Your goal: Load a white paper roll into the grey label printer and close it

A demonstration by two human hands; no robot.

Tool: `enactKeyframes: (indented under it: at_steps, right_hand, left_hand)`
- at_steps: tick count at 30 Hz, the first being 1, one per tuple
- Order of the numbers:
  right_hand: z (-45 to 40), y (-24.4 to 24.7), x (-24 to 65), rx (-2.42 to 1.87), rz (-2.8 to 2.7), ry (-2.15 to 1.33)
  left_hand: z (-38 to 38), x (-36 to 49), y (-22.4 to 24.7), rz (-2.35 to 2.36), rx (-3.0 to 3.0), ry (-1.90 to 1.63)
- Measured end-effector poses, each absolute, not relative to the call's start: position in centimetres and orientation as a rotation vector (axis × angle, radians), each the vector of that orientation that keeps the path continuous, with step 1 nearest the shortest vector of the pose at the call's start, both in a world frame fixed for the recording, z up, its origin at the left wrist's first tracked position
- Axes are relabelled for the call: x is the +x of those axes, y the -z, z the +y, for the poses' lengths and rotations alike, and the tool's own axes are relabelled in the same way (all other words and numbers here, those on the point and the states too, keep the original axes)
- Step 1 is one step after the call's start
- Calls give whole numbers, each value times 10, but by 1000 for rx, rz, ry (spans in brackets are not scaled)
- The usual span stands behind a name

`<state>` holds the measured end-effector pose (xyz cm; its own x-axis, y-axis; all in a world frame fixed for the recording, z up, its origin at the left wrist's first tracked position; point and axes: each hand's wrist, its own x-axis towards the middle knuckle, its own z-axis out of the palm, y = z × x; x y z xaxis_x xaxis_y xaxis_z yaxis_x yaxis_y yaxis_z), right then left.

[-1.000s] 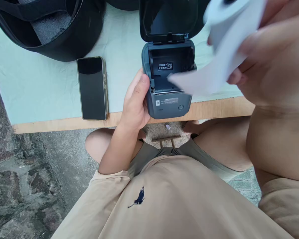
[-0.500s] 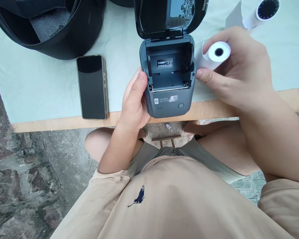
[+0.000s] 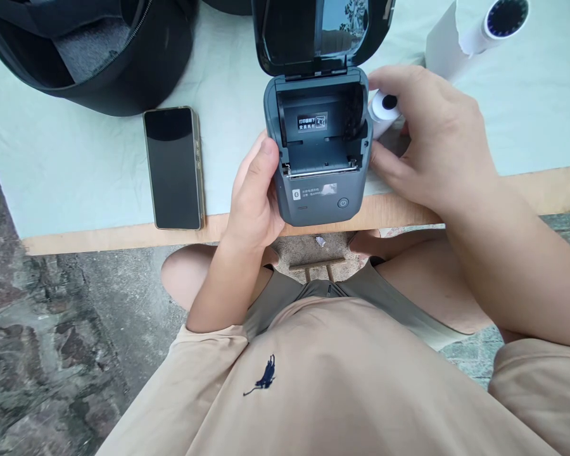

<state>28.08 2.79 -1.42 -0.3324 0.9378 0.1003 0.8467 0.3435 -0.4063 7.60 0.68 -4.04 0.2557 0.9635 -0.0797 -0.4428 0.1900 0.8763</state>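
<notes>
A dark grey portable label printer (image 3: 319, 145) is tilted toward me over the table's front edge, its black lid (image 3: 323, 35) swung up and its paper bay bare. My left hand (image 3: 256, 190) grips the printer's left side, thumb on the edge. At the opposite side is my right hand (image 3: 437, 136), fingers apart, with index finger and thumb tips at the printer's right edge; I cannot tell how firmly they touch. Between them and lower down sits a white paper roll (image 3: 384, 117) with a dark core, apart from the palm and partly hidden by the printer.
A larger white roll (image 3: 501, 25) with a loose paper flap (image 3: 444, 47) lies at the back right. To the left, a phone (image 3: 173, 168) rests near the wooden table edge (image 3: 99, 237). Behind it stands an open black zippered case (image 3: 137, 76).
The paper roll has gone from my right hand's grasp to a lower spot beside the printer. My right hand has shifted left to the printer's edge; my left hand keeps its hold.
</notes>
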Motion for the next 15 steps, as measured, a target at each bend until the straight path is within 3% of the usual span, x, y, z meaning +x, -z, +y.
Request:
enactKeyframes:
  at_steps: [6, 15]
  right_hand:
    - [25, 11, 277, -1675, -2409, -193]
    - [26, -1, 307, -1362, -2106, -273]
  left_hand:
    - [8, 76, 41, 763, 874, -1137]
    - [7, 76, 42, 798, 854, -1134]
